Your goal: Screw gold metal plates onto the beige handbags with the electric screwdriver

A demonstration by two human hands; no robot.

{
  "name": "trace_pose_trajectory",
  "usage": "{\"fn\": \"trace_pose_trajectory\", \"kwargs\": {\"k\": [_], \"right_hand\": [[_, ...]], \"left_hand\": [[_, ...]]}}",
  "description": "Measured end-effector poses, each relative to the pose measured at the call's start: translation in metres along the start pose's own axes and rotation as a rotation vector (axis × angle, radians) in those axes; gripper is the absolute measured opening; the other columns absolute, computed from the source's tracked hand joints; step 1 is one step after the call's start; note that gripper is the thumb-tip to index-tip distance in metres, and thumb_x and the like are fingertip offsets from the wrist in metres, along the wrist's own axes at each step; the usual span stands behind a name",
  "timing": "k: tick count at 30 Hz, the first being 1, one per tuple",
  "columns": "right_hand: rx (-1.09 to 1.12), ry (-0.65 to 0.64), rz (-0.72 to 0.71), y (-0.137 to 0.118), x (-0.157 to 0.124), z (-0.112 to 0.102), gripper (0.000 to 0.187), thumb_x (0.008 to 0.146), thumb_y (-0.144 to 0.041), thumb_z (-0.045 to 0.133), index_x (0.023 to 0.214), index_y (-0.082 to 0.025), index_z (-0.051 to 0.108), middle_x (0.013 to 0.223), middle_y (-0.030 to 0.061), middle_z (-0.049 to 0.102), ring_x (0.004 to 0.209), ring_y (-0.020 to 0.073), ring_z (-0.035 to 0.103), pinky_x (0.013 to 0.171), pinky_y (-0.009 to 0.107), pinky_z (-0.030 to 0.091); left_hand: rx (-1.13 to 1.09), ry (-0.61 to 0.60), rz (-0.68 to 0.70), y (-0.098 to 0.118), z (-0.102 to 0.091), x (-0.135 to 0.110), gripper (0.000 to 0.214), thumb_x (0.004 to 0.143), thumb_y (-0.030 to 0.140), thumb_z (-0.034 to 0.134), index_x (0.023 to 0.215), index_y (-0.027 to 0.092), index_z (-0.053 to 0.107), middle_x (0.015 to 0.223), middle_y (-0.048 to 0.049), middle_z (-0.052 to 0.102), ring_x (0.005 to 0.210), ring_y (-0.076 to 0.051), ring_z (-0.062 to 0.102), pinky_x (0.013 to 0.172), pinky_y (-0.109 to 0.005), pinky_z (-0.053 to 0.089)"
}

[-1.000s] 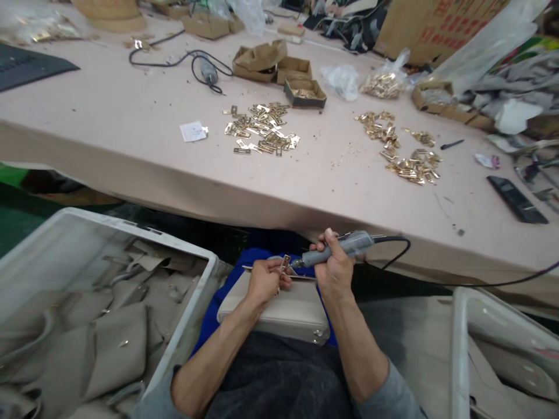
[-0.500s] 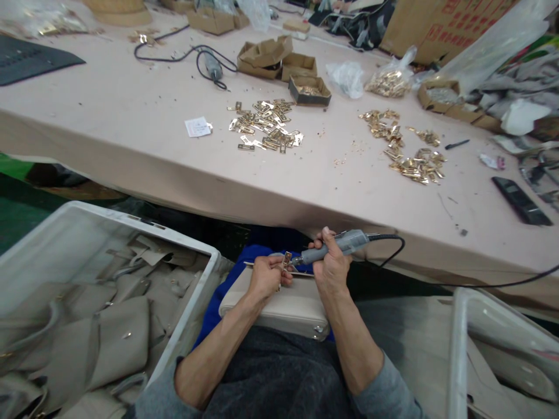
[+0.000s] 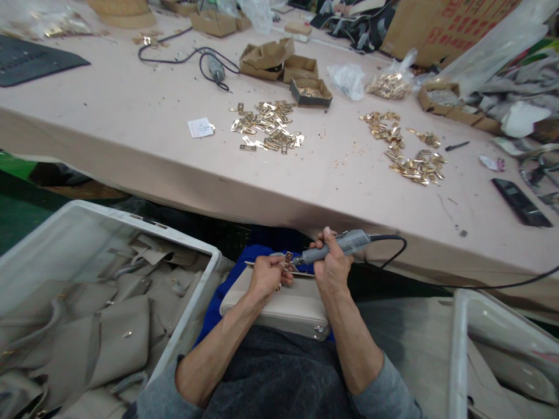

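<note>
On my lap lies a beige handbag (image 3: 292, 308), its flap edge toward the table. My left hand (image 3: 266, 278) is closed at that edge, pinching a small gold metal plate (image 3: 289, 257) against the flap. My right hand (image 3: 332, 262) is wrapped round a grey electric screwdriver (image 3: 315, 254), which lies nearly level. Its tip points left and meets the plate area by my left fingertips. Whether a screw sits at the tip is too small to tell. A black cord (image 3: 399, 247) runs from the tool's back end to the right.
Gold plates (image 3: 271, 125) and more gold fittings (image 3: 414, 163) lie in piles on the covered table (image 3: 152, 139). A second screwdriver (image 3: 215, 68), small cardboard boxes (image 3: 311, 92) and a phone (image 3: 521, 202) rest there too. White bins (image 3: 205, 273) with beige bags flank my lap.
The view has shifted very slightly. Both hands, the screwdriver and the handbag hold nearly the same position.
</note>
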State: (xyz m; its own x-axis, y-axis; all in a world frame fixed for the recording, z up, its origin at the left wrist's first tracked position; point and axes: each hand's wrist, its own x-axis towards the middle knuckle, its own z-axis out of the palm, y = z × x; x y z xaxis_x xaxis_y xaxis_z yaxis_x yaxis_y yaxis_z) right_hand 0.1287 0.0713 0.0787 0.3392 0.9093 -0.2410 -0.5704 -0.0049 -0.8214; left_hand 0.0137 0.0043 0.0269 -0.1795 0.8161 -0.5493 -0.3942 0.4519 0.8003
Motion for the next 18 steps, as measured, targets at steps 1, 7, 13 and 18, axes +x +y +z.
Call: {"fn": "trace_pose_trajectory", "kwargs": {"k": [1, 7, 13, 18], "right_hand": [[0.000, 0.001, 0.000, 0.000, 0.000, 0.000, 0.042, 0.064, -0.032, 0.092, 0.087, -0.018, 0.059, 0.070, -0.0049, 0.062, 0.055, 0.0082, 0.053, 0.056, 0.025, 0.052], [-0.001, 0.002, -0.013, -0.002, -0.003, 0.003, 0.042, 0.064, -0.032, 0.092, 0.084, -0.018, 0.059, 0.070, -0.0050, 0.061, 0.055, 0.0079, 0.052, 0.056, 0.024, 0.051], [-0.010, -0.028, -0.064, 0.000, -0.006, 0.004, 0.036, 0.069, -0.032, 0.090, 0.082, -0.017, 0.060, 0.070, -0.0036, 0.062, 0.055, 0.0086, 0.053, 0.057, 0.025, 0.051], [-0.056, -0.065, -0.146, 0.000, -0.015, 0.008, 0.031, 0.074, -0.034, 0.087, 0.081, -0.017, 0.062, 0.069, -0.0034, 0.061, 0.056, 0.0088, 0.053, 0.058, 0.026, 0.052]], "left_hand": [[0.005, 0.004, 0.001, 0.000, 0.000, 0.000, 0.014, 0.078, 0.013, 0.068, 0.086, 0.006, 0.078, 0.074, -0.0121, 0.075, 0.048, -0.013, 0.064, 0.045, -0.024, 0.055], [0.001, 0.018, -0.004, -0.002, 0.000, 0.002, 0.014, 0.079, 0.010, 0.064, 0.082, 0.006, 0.077, 0.072, -0.0116, 0.074, 0.047, -0.013, 0.063, 0.043, -0.024, 0.055], [-0.026, 0.012, -0.010, -0.002, 0.000, 0.002, 0.016, 0.075, 0.013, 0.068, 0.084, 0.005, 0.078, 0.072, -0.0118, 0.074, 0.047, -0.013, 0.062, 0.043, -0.023, 0.054], [-0.043, 0.022, -0.032, 0.000, 0.001, 0.002, 0.016, 0.073, 0.014, 0.070, 0.083, 0.005, 0.079, 0.072, -0.0122, 0.074, 0.046, -0.012, 0.061, 0.043, -0.022, 0.052]]}}
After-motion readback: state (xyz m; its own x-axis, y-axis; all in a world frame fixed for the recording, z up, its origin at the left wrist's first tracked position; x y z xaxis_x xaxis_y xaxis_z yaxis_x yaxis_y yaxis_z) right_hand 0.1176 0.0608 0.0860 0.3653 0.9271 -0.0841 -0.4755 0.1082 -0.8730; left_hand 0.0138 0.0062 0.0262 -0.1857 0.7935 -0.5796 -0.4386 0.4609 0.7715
